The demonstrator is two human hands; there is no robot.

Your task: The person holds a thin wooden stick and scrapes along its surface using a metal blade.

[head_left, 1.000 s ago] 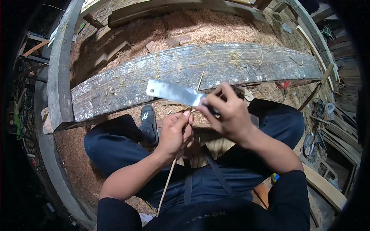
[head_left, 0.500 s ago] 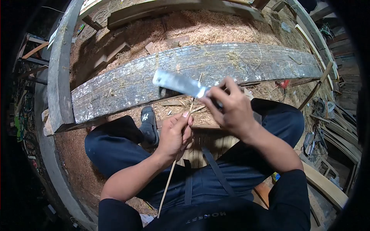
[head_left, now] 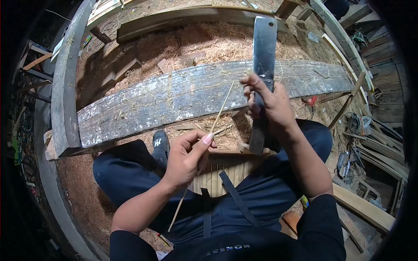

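Note:
A thin, pale strip of wood or bamboo (head_left: pixel 223 107) slants up and away through my left hand (head_left: pixel 188 157), which pinches it between thumb and fingers. Its lower end hangs down over my lap. In my right hand (head_left: pixel 273 101) is a cleaver-like knife (head_left: pixel 264 45) with a broad blade, a hole near its squared tip and a dark handle. The blade points away from me, upright in view and apart from the strip. My right fingers wrap the handle near the blade, and its butt end sticks out below the hand.
A worn, paint-spotted plank (head_left: pixel 174 100) lies across in front of me, beside a thick beam (head_left: pixel 65 87) on the left. Wood shavings (head_left: pixel 217 37) cover the ground beyond. Lumber strips (head_left: pixel 383 158) are stacked at the right. My shod foot (head_left: pixel 160 145) rests below the plank.
The knife has swung from lying across the strip, pointing left, to pointing straight away, off to the right. My left hand has shifted slightly down and left with the strip.

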